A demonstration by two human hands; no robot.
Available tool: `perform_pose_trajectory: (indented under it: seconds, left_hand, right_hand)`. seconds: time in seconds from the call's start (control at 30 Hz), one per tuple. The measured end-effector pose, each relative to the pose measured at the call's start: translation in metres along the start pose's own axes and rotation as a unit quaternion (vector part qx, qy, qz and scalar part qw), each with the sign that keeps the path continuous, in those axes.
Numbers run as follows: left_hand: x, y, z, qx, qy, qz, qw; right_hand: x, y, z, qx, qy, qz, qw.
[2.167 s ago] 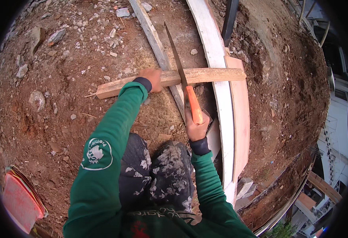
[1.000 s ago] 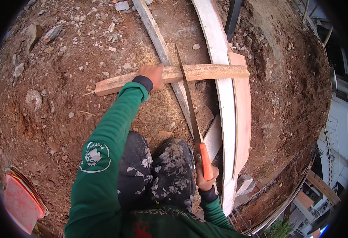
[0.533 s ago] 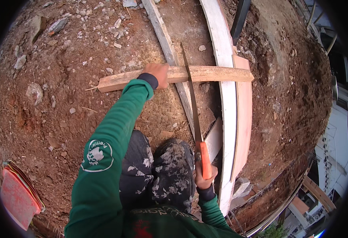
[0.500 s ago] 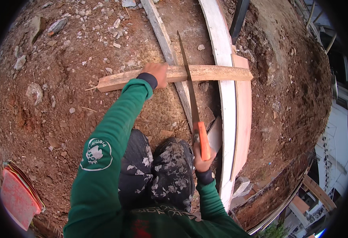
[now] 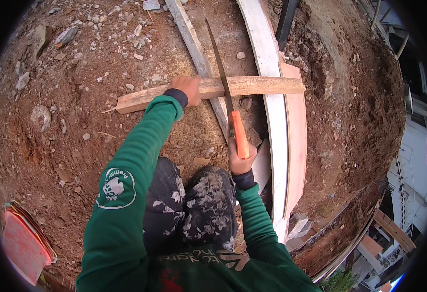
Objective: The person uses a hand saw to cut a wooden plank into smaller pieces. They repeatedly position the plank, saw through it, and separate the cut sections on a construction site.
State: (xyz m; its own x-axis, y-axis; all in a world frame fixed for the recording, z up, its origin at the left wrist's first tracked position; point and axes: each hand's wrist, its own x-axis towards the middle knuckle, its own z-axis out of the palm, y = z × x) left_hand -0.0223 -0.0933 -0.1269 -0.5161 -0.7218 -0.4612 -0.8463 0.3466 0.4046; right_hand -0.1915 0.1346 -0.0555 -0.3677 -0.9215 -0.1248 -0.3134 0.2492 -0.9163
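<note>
A handsaw [image 5: 218,63] with an orange handle lies across a squared length of timber [image 5: 257,85], its blade at the wood and its tip pointing away from me. My right hand [image 5: 240,155] is closed round the saw's handle. To the left of the blade, my left hand [image 5: 186,89] grips the timber from above, fingers wrapped over its far side. The timber rests crosswise over a narrow grey wooden strip [image 5: 194,41] and a long white board [image 5: 275,126]. How deep the cut goes cannot be made out.
A pinkish plank [image 5: 296,141] lies along the white board's right side. Stones [image 5: 67,36] and rubble are scattered over the brown soil. A dark post [image 5: 286,22] stands at the far right. Red sheet-like pieces [image 5: 26,243] lie at the lower left. My knees [image 5: 208,204] are close behind the timber.
My right hand has pushed the saw forward, away from me, so its handle is now nearer the timber. My left hand keeps its hold; the whole view has shifted slightly.
</note>
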Motion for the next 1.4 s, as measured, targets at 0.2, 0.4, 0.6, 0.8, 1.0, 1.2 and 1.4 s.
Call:
perform_pose_trajectory:
  seconds: [0.2,0.4,0.6,0.8,1.0,1.2,1.4]
  left_hand:
    - [-0.01,-0.018,-0.002,0.006,-0.016,-0.024,1.0]
    - [-0.003,-0.009,0.0,-0.002,-0.035,-0.019,0.999]
    - [0.002,-0.021,-0.018,-0.008,-0.008,-0.01,1.0]
    - [-0.002,-0.011,-0.005,-0.001,-0.024,-0.01,1.0]
    - [-0.023,-0.008,0.014,-0.003,-0.048,-0.014,0.999]
    - [-0.016,-0.004,0.007,0.007,0.024,-0.023,0.999]
    - [-0.016,-0.003,0.012,0.036,0.06,-0.007,0.998]
  right_hand:
    - [-0.11,-0.087,-0.067,-0.163,-0.048,-0.005,0.985]
    - [-0.03,-0.019,-0.028,-0.06,-0.019,0.001,0.998]
    - [-0.078,-0.04,-0.053,-0.152,-0.05,-0.029,0.987]
    - [-0.083,-0.032,-0.062,-0.091,-0.061,0.031,0.994]
    - [-0.05,-0.028,-0.025,-0.078,-0.02,0.02,0.997]
    - [-0.129,-0.066,-0.094,-0.142,-0.074,0.06,0.985]
    - [-0.042,-0.001,-0.029,-0.079,-0.036,0.023,0.996]
